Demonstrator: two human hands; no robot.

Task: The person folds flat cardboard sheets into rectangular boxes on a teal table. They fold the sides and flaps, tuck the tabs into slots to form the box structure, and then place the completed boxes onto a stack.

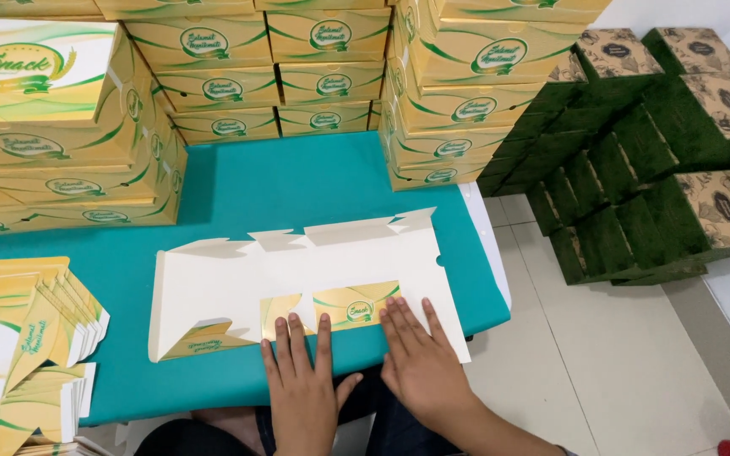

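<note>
- Head view: a flat white box blank point(297, 283) lies on the teal table point(297, 181), near its front edge.
- Left hand point(302, 380) and right hand point(416, 359), fingers spread, press its folded front flap, side by side.
- Yellow-green finished boxes point(280, 76) stacked behind the blank.

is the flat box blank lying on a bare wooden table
No, the unfolded box blank lies white side up on a teal cloth, with the left hand and right hand pressing its near edge.
</note>
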